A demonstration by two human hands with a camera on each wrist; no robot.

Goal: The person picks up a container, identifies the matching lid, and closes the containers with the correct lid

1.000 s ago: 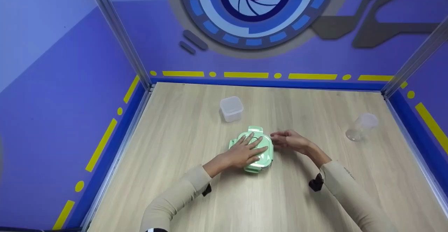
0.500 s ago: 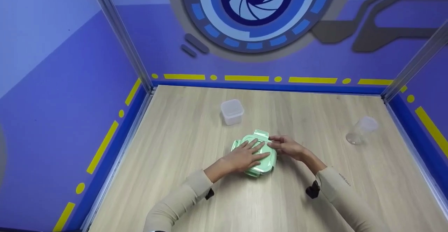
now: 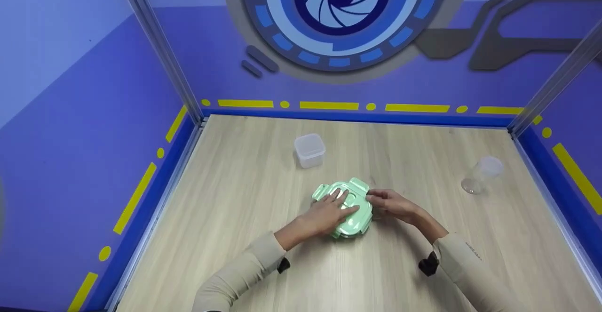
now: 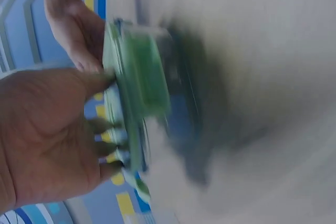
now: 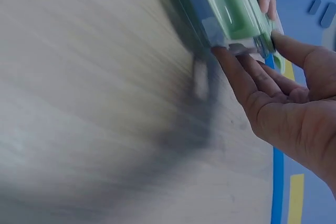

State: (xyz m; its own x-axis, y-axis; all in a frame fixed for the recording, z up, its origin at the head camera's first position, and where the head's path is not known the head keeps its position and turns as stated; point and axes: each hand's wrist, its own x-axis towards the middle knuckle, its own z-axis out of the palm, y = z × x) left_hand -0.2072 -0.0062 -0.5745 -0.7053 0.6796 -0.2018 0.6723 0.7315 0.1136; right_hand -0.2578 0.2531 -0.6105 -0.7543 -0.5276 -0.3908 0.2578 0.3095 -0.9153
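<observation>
A food container with a pale green lid rests on the table, its side flaps sticking outward. My left hand lies on top of the lid, fingers spread over it. In the left wrist view the fingertips of that hand touch the lid's top, near a green flap. At the container's right far corner is my right hand. The right wrist view shows its thumb on the lid's edge and its fingers against the clear side below a flap, pinching the corner. The left palm hides part of the lid.
Behind the container stands a small clear plastic tub. A clear jar or cup lies toward the right on the wooden table. Blue panels close off the back and both sides.
The green-lidded container has turned clockwise as seen from above, its far flap swinging right. My left hand turned with it; my right hand came from beside it onto its corner.
</observation>
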